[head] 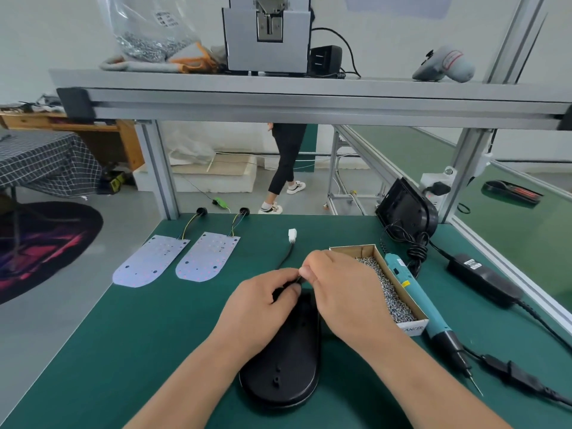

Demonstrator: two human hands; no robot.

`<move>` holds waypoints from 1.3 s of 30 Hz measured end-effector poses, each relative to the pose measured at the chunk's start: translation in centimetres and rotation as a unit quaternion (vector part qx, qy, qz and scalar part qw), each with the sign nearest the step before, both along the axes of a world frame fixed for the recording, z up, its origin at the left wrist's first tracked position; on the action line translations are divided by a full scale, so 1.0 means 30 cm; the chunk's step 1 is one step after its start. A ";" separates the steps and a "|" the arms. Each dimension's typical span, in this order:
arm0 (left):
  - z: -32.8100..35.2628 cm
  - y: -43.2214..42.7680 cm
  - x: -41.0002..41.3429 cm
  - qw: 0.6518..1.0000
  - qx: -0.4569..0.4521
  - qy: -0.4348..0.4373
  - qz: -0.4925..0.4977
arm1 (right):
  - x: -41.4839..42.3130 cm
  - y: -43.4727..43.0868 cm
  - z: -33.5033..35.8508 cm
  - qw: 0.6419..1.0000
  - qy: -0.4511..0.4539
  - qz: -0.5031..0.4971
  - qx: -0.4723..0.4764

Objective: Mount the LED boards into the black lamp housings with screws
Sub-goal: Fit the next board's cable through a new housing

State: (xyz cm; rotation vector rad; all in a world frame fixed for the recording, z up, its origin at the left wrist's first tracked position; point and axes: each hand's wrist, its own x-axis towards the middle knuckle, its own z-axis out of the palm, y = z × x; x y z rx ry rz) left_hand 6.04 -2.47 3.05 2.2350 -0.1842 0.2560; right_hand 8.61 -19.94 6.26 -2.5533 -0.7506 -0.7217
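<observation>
1. Left hand (263, 305) and right hand (337, 289), fingers curled together, both pinch the black cable (286, 258) at centre frame.
2. The black housing (284, 366) lies beneath them, lower centre.
3. LED boards (151, 261) (209, 258) lie side by side left of centre, untouched.

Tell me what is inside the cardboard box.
Small silver screws lie heaped in the box, bare only at its far end; the right hand hides part of its left edge.

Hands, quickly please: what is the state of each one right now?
Left hand: closed, pinching the black cable over the black lamp housing.
Right hand: closed, pinching the same cable.
</observation>
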 end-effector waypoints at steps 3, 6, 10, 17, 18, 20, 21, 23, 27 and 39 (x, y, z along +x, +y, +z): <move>-0.013 0.009 0.002 1.000 0.001 -0.001 0.001 | 0.002 -0.001 -0.002 0.999 -0.029 0.001 0.016; -0.024 0.015 0.005 1.000 -0.002 -0.015 0.000 | -0.001 0.001 -0.006 0.999 -0.030 0.005 0.025; -0.031 0.018 0.005 1.000 -0.013 -0.017 -0.002 | 0.002 0.000 -0.009 0.999 -0.041 0.013 0.032; -0.028 0.019 0.008 1.000 0.010 -0.012 -0.013 | -0.001 0.002 0.001 0.999 -0.022 0.019 0.032; -0.031 0.022 0.011 1.000 0.015 -0.011 -0.021 | 0.001 0.001 0.003 0.999 -0.015 0.024 0.035; -0.032 0.026 0.007 0.999 0.001 -0.010 -0.037 | -0.009 0.007 0.007 0.998 -0.012 0.042 0.035; -0.025 0.029 0.004 0.999 -0.012 -0.017 -0.047 | -0.015 0.014 0.010 0.998 -0.013 0.049 0.029; -0.010 0.032 0.001 0.995 -0.042 -0.041 -0.076 | -0.019 0.019 0.016 0.998 -0.003 0.055 0.024; -0.014 0.035 0.009 0.994 -0.030 -0.047 -0.098 | -0.004 0.003 0.005 0.998 -0.003 0.051 0.022; -0.015 0.021 0.015 0.995 -0.022 -0.014 -0.092 | 0.009 0.009 -0.029 0.998 -0.028 0.024 0.052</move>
